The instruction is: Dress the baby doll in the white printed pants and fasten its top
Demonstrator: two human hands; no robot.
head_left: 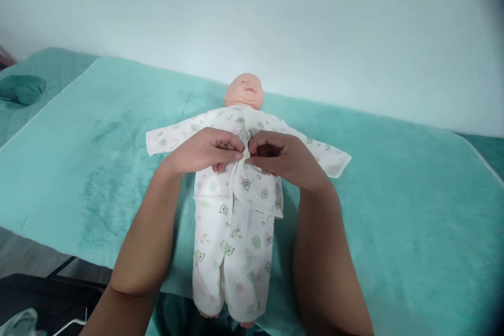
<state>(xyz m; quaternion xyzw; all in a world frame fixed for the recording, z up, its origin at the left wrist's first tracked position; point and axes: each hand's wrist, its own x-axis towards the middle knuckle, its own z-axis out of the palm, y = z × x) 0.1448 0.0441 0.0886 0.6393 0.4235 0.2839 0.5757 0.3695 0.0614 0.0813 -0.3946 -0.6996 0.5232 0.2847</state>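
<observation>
A baby doll lies on its back, dressed in a white printed shirt and matching trousers. My left hand pinches the left side of the shirt's front opening at chest height. Opposite it, my right hand pinches the other edge, the fingertips of both hands almost meeting. Between them shows a small pale button on the front edge. Below the hands, the shirt's lower fronts hang apart a little. Its sleeves are spread out to both sides, and the doll's feet peek from the trouser legs.
A teal cloth covers the bed under the doll. Behind it rises a pale wall. At the far left is a face hole in the bed. A dark object with a white cable stands at the lower left.
</observation>
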